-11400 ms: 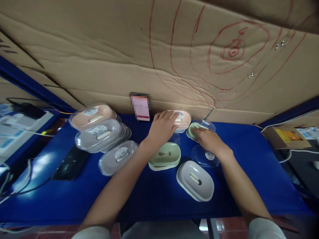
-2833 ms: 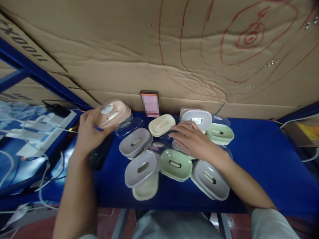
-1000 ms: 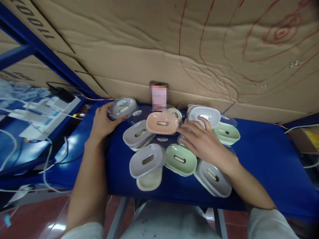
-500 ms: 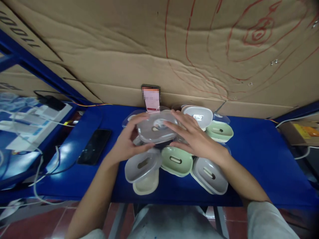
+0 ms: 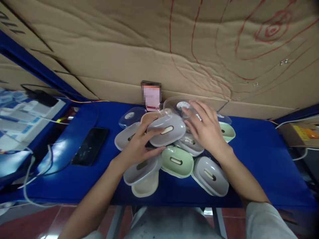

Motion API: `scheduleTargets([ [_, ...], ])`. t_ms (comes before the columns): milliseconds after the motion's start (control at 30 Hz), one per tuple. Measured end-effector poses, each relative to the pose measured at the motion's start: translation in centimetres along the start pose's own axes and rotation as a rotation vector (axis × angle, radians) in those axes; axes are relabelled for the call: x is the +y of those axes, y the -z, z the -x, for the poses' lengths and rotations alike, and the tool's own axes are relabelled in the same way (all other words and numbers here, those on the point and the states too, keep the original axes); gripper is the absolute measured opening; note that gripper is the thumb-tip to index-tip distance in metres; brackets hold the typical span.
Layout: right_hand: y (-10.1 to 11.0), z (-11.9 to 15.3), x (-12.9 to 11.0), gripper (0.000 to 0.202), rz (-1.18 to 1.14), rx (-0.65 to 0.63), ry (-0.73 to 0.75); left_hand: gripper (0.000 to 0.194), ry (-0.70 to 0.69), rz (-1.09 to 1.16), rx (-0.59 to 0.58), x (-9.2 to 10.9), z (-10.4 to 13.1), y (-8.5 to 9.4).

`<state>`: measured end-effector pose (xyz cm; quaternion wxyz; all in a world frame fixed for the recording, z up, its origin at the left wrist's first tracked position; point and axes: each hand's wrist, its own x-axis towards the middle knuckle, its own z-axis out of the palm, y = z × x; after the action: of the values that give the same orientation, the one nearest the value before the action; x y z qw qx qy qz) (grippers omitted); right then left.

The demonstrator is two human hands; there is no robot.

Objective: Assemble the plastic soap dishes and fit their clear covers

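Blue tabletop (image 5: 259, 159) spanning the frame; cardboard wall (image 5: 112, 49) behind, red curves at upper right; dark phone (image 5: 90, 146) flat at centre left; tiled floor (image 5: 62, 217) at lower left; grey dish (image 5: 173, 135) at centre, gripped between left thumb and fingers, left hand (image 5: 138, 142) partly closed; right hand (image 5: 206, 127), half open, holding clear lid (image 5: 183, 105).

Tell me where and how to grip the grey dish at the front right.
Pinch the grey dish by its upturned rim at the near right, probably best from the front right: its wall rises there beside blue tabletop, while the green dish sits close on its left.
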<state>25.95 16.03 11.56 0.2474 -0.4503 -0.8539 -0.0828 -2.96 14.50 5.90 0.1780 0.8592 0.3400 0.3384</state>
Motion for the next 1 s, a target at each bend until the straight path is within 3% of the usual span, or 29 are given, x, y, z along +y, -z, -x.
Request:
scheduleTargets([
  [67,0.0,0.1,-0.2,0.049,0.030,-0.005,0.020,0.051,0.006,0.004,0.009,0.1,-0.2,0.1],
  [267,-0.3,0.4,-2.1,0.040,-0.195,-0.231,0.320,0.047,-0.055,0.021,0.063,-0.4,-0.1,-0.3],
  [333,-0.6,0.4,-2.3,0.034,-0.203,-0.225,0.315,0.056,-0.064,0.013,0.063,-0.4,-0.1,-0.6],
  [467,0.2,0.2,-1.4,0.034,-0.116,-0.160,0.242,0.095,-0.056,-0.034,0.108,-0.4,0.0,-1.3],
  [533,1.0,0.1,-0.4,0.037,-0.025,-0.119,0.177,0.099,-0.031,-0.057,0.135,-0.5,0.0,-1.4],
  [700,2.7,0.0,2.7,0.039,0.154,-0.123,0.003,0.060,0.044,-0.187,0.204,-0.2,0.1,0.0],
  [767,3.5,0.4,3.7,0.044,0.170,-0.140,-0.021,0.053,0.050,-0.246,0.188,0.7,0.5,1.1],
  [900,5.7,4.0,3.4,0.053,0.195,-0.104,-0.089,0.062,0.033,-0.289,0.093,3.9,3.7,2.0],
  [1000,6.6,9.6,1.0,0.057,0.118,-0.118,-0.059,0.072,0.094,-0.357,0.055,6.0,8.2,0.5],
])
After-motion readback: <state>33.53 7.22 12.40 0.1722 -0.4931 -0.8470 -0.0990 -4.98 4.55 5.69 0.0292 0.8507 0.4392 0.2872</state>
